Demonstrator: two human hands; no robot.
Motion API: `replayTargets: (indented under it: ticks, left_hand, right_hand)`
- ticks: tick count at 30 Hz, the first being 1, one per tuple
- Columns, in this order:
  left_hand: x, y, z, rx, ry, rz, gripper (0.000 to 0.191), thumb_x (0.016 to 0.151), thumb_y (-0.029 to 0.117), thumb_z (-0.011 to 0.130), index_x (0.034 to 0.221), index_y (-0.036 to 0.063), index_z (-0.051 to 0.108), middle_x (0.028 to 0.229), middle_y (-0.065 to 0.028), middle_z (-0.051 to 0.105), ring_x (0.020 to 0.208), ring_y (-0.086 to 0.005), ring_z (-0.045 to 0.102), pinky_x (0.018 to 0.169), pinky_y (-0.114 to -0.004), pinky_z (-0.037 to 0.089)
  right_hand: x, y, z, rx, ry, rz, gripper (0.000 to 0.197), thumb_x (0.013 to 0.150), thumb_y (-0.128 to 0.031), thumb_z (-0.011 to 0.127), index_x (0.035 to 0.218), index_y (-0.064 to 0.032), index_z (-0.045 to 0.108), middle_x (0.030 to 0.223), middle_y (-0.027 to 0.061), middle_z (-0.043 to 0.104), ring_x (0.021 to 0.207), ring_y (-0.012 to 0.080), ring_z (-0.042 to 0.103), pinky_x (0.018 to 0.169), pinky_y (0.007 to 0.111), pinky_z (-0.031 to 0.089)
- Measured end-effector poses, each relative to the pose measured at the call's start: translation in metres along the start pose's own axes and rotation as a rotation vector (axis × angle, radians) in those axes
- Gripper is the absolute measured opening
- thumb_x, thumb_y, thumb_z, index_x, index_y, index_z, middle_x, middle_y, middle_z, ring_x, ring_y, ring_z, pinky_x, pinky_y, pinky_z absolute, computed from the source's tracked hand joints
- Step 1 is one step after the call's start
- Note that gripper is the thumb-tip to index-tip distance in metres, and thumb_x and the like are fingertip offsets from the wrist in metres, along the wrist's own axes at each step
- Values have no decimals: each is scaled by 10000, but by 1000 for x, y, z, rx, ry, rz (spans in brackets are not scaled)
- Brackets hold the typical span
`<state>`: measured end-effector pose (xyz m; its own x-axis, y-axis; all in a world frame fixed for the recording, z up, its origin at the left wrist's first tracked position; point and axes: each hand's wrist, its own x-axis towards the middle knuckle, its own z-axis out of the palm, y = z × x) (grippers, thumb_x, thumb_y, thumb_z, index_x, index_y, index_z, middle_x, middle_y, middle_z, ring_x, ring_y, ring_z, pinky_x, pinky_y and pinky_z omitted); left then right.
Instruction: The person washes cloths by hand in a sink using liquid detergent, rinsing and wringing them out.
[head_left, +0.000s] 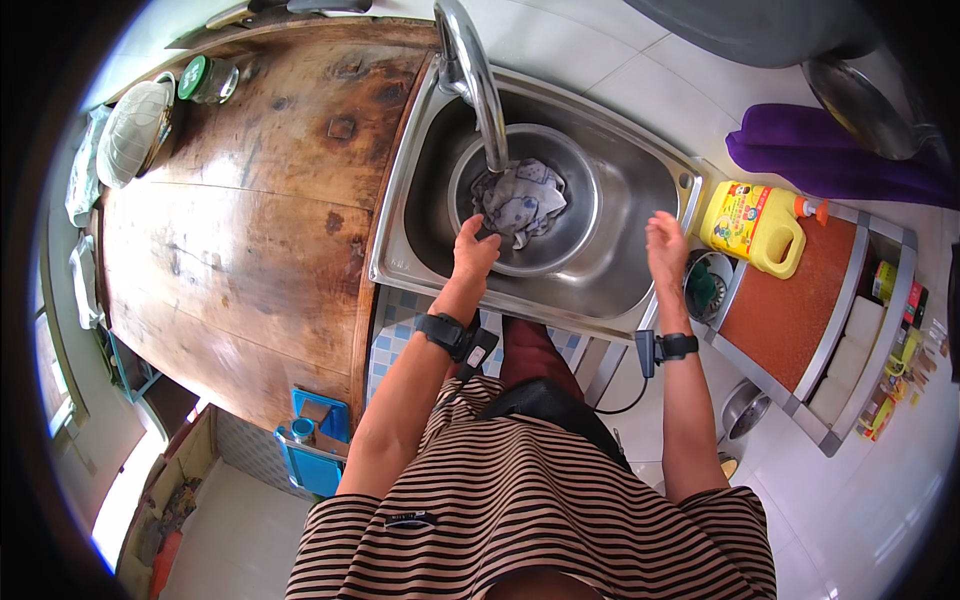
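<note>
A crumpled white cloth with blue marks (525, 199) lies in a round steel basin (581, 225), which stands inside the stainless steel sink (634, 255). My left hand (475, 251) hovers over the basin's near left rim, fingers apart and holding nothing. Over the right end of the sink is my right hand (666, 244), empty, its fingers loosely spread. The chrome faucet (491, 112) arches above the basin, its spout end over the cloth. I cannot tell whether water runs from it.
Right of the sink, a yellow detergent jug (750, 225) with an orange pump stands by a small steel bowl (709, 281) holding a green scouring pad. Left is a wooden countertop (255, 247) with a green-lidded glass jar (210, 80). A purple cloth (817, 154) hangs at the back right.
</note>
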<state>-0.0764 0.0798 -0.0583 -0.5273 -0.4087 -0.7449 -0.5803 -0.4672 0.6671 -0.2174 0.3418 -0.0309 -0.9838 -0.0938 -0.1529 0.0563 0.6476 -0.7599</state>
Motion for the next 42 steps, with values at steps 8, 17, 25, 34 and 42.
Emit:
replayTargets:
  ticks: [8,17,25,34,42]
  left_hand:
    - [-25,12,4,-170,-135,-174,297,821,64,509,1109,0,482,1046,-107,551,887,-227,587,676,-279,477]
    - [-55,39,-7,35,-180,61,217,834,92,494,1032,7,524,908,-88,619,721,-158,622,584,-230,473]
    - [-66,46,-10,93,-139,168,208,821,68,473,1003,-11,534,829,-91,628,666,-145,624,544,-215,468]
    - [-75,63,-1,193,-188,338,189,846,81,466,988,-14,545,822,-80,620,684,-118,607,568,-205,460]
    - [-124,123,59,352,-225,1087,203,800,6,519,1003,3,527,970,-142,552,858,-248,580,715,-296,471]
  right_hand:
    - [7,-95,-142,-563,701,-347,364,768,-20,545,1120,15,460,1174,183,421,1091,338,392,929,403,328]
    - [69,-43,-195,-554,444,99,470,777,-217,575,1172,-1,439,1140,228,481,1028,373,479,875,410,396]
    - [64,-38,-191,-445,498,-76,359,752,-185,607,1078,-53,540,977,189,597,906,345,571,791,388,447]
    - [4,-131,-198,-169,532,-189,324,762,-97,615,1074,-33,556,943,138,621,819,220,609,738,308,477]
    - [-59,-166,-137,-210,68,-325,357,714,-54,654,1054,-52,545,913,169,616,828,262,624,703,320,493]
